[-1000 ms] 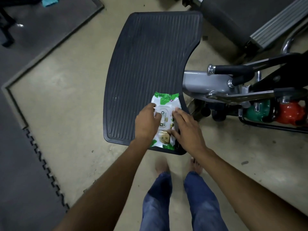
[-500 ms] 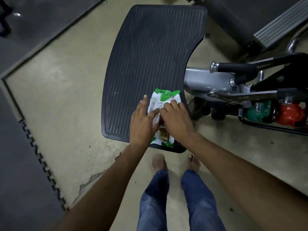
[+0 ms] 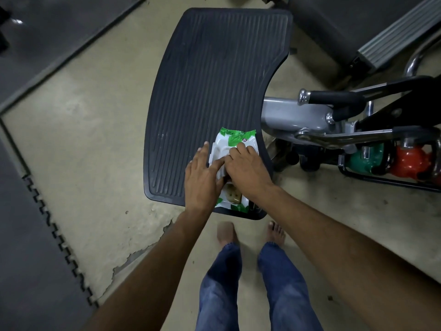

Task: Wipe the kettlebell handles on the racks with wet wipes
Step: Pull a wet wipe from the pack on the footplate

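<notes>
Green-and-white wet-wipe pack (image 3: 236, 142): soft foil pouch, lying flat at the near right corner of the ribbed platform (image 3: 214, 80), its long side running away from the person. Placed there, by my reading, because the platform gives a firm surface at reach, so both hands are free to work the opening.

Left hand (image 3: 202, 177): palm down, fingers spread fairly wide, index finger laid across the pack's white lid area, the other fingers resting on the platform beside it. Likely function: pinning the pouch so it does not slide or lift when a sheet is drawn.

Right hand (image 3: 248, 170): over the pack's middle, fingers curled narrow at the lid, touching the left index finger. Whether a wipe is already pinched cannot be told; the fingertips hide the opening.

Ribbed platform: black rubber, curved outline, part of a grey-framed gym machine (image 3: 293, 115) just to its right.

Kettlebells: one green (image 3: 365, 158), one red (image 3: 408, 161), side by side low at the right edge, held in a black rack (image 3: 381, 180) and partly hidden by machine bars. Well apart from the hands; handles not yet touched.

Floor (image 3: 83, 151): bare concrete, chipped near the person's bare feet (image 3: 226, 232).

Stage, judged: fetching a wipe, wiping not begun.
</notes>
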`<state>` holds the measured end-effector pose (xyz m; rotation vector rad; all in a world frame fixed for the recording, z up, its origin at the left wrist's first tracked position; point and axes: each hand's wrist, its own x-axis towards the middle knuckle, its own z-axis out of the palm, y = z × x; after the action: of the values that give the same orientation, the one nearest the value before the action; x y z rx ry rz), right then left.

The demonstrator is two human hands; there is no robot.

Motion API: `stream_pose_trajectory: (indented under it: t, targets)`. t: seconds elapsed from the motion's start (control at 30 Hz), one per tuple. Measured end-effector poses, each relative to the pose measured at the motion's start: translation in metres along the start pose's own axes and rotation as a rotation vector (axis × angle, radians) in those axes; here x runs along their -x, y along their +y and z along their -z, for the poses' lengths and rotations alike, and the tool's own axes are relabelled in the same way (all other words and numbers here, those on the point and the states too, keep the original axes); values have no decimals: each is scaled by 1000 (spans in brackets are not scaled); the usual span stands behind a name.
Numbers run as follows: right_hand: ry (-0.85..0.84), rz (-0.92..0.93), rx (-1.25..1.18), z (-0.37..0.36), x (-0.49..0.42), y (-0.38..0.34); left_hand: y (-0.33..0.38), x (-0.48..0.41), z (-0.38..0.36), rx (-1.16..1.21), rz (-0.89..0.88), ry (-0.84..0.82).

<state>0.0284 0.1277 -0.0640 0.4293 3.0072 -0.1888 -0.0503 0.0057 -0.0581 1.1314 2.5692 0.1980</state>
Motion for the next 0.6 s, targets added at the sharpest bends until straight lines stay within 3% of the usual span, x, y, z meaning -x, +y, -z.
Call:
stream_pose_trajectory:
  t: [0.1, 0.27, 0.43, 0.6]
  targets:
    - [27, -17, -152, 2, -2, 9, -1, 0, -2, -4, -2, 26]
    - [212, -127, -417, 6, 9, 9, 1, 1, -3, -5, 8, 22]
    - [53, -91, -229, 3, 9, 20, 1, 0, 0, 6, -3, -1]
    - [62, -11, -79, 2, 5, 8, 2, 0, -1, 18, 6, 16]
